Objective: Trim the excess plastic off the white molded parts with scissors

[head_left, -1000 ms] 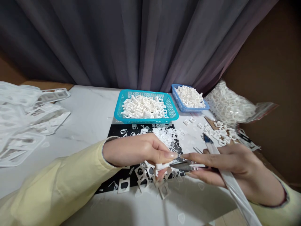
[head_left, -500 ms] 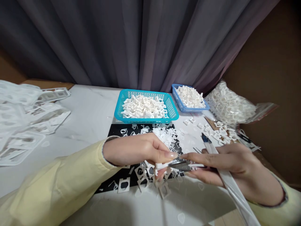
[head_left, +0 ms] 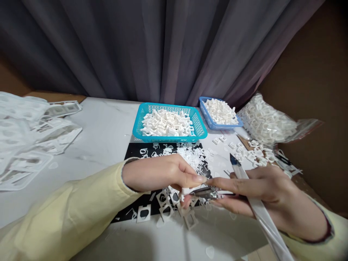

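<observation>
My left hand [head_left: 160, 174] pinches a small white plastic part [head_left: 187, 191] between thumb and fingers. From the right, my right hand [head_left: 261, 192] holds metal pliers [head_left: 208, 193], their jaws at the white part. A long white-handled tool with a dark slanted tip [head_left: 236, 161] also lies across my right hand, pointing up and away. Below and behind both hands, a black mat [head_left: 130, 154] carries many thin white scraps [head_left: 194, 156] and several square white frames [head_left: 143, 213]. The exact contact of the jaws is partly covered by my fingers.
A teal basket [head_left: 170, 139] of white parts stands beyond the mat, with a blue basket [head_left: 223, 127] behind right. Beside that is a clear bag [head_left: 263, 123] full of parts, with loose pieces [head_left: 258, 154] before it. White moulded sheets [head_left: 35, 127] are piled left.
The pliers have moved slightly left, closer to the white part, and my right hand has shifted a little left with them. The dark-tipped tool has shifted slightly left.
</observation>
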Available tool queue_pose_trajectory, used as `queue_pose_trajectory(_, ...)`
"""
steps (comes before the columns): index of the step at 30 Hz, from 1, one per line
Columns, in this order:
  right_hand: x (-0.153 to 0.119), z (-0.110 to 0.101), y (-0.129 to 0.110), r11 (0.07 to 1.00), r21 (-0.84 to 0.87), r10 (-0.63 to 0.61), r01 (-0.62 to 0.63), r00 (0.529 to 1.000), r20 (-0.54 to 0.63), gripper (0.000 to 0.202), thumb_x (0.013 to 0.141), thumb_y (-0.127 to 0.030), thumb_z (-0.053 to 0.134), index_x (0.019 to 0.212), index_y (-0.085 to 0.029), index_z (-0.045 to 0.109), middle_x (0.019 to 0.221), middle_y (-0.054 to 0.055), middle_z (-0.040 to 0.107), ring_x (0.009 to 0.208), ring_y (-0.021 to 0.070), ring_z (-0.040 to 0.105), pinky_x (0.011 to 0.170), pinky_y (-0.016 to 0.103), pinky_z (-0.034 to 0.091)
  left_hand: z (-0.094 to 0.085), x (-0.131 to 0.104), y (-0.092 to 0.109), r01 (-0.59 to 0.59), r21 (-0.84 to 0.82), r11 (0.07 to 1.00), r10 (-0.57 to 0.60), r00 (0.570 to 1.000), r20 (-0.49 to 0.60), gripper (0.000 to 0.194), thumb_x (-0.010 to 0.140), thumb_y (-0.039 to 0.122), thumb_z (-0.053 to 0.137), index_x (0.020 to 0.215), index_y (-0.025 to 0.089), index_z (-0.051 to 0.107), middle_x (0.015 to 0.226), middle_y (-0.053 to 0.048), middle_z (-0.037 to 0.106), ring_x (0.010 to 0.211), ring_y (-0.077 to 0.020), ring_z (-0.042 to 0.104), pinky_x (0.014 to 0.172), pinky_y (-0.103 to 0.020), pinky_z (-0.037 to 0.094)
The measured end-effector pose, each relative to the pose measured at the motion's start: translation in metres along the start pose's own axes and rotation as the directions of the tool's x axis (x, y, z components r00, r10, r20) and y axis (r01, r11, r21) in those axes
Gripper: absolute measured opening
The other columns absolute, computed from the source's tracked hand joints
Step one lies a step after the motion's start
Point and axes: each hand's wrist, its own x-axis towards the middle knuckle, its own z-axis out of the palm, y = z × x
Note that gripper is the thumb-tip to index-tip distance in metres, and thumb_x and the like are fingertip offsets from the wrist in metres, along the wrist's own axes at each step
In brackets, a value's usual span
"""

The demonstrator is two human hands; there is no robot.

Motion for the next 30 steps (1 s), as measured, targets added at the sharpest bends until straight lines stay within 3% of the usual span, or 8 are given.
queue_pose_trajectory(6, 0.004, 0.003, -0.007, 1.0, -0.005, 0.016, -0.016, 1.0, 0.004, 0.024, 0.083, -0.028, 0.062, 0.106, -0.023, 0.065, 0.047, -0.005, 0.046, 0.035, 0.0078, 0.034, 0.035, 0.023, 0.028, 0.002, 0.003, 0.0, 0.012, -0.067, 0.998, -0.014, 1.0, -0.023, 0.032, 0.083, 0.028, 0.048, 0.057, 0.016, 0.061, 0.049, 0.0, 0.059, 0.049, -0.0123, 0.05, 0.057, -0.025, 0.036)
queue_pose_trajectory(11, 0.004, -0.003, -0.011, 0.999, -0.009, 0.035, -0.035, 0.999, -0.003, 0.021, 0.083, -0.03, 0.061, 0.102, -0.022, 0.066, 0.044, -0.005, 0.047, 0.034, 0.0079, 0.038, 0.035, 0.023, 0.03, 0.003, 0.003, 0.002, 0.015, -0.1, 0.995, -0.017, 1.0, -0.017, 0.037, 0.086, 0.024, 0.043, 0.05, 0.018, 0.052, 0.042, 0.003, 0.05, 0.044, -0.0117, 0.046, 0.054, -0.025, 0.034)
queue_pose_trajectory(15, 0.0, -0.009, -0.009, 0.996, -0.061, 0.064, -0.068, 0.996, -0.064, 0.02, 0.083, -0.033, 0.061, 0.096, -0.019, 0.069, 0.042, -0.005, 0.048, 0.033, 0.0065, 0.041, 0.033, 0.021, 0.03, 0.002, 0.003, 0.004, 0.003, -0.063, 0.998, -0.004, 1.0, -0.018, 0.041, 0.087, 0.023, 0.042, 0.047, 0.017, 0.051, 0.049, 0.001, 0.052, 0.05, -0.0118, 0.047, 0.059, -0.026, 0.035)
queue_pose_trajectory(20, -0.001, -0.014, -0.009, 0.994, -0.073, 0.072, -0.076, 0.996, -0.049, 0.019, 0.083, -0.031, 0.062, 0.094, -0.017, 0.07, 0.042, -0.004, 0.052, 0.032, 0.0064, 0.042, 0.034, 0.021, 0.032, 0.001, 0.001, 0.004, -0.028, -0.05, 0.998, 0.027, 1.0, -0.01, 0.045, 0.088, 0.029, 0.043, 0.047, 0.016, 0.054, 0.052, 0.001, 0.054, 0.051, -0.0111, 0.046, 0.061, -0.026, 0.035)
queue_pose_trajectory(24, -0.007, -0.019, 0.0, 0.992, -0.005, 0.128, -0.128, 0.989, -0.077, 0.021, 0.08, -0.03, 0.065, 0.097, -0.019, 0.069, 0.044, -0.004, 0.055, 0.033, 0.0064, 0.045, 0.035, 0.019, 0.035, -0.002, 0.001, -0.001, -0.022, -0.14, 0.99, 0.02, 1.0, -0.017, 0.041, 0.086, 0.031, 0.047, 0.049, 0.015, 0.056, 0.053, 0.001, 0.056, 0.055, -0.012, 0.053, 0.064, -0.026, 0.038)
queue_pose_trajectory(27, -0.024, 0.001, 0.028, 0.976, 0.016, 0.219, -0.218, 0.975, -0.045, 0.027, 0.08, -0.035, 0.064, 0.101, -0.018, 0.068, 0.049, -0.002, 0.061, 0.037, 0.0085, 0.052, 0.041, 0.019, 0.043, -0.007, 0.005, -0.006, -0.038, -0.175, 0.984, 0.027, 0.997, -0.068, 0.038, 0.085, 0.033, 0.05, 0.053, 0.015, 0.057, 0.053, 0.001, 0.057, 0.057, -0.0118, 0.055, 0.063, -0.025, 0.037)
queue_pose_trajectory(30, -0.042, 0.045, 0.067, 0.951, -0.021, 0.307, -0.307, 0.951, 0.015, 0.038, 0.085, -0.048, 0.051, 0.094, -0.016, 0.07, 0.06, 0.006, 0.069, 0.045, 0.0136, 0.06, 0.047, 0.023, 0.048, -0.012, 0.011, -0.01, -0.017, -0.073, 0.997, 0.004, 0.983, -0.182, 0.036, 0.083, 0.034, 0.052, 0.054, 0.014, 0.057, 0.052, 0.0, 0.057, 0.053, -0.0111, 0.05, 0.055, -0.025, 0.031)
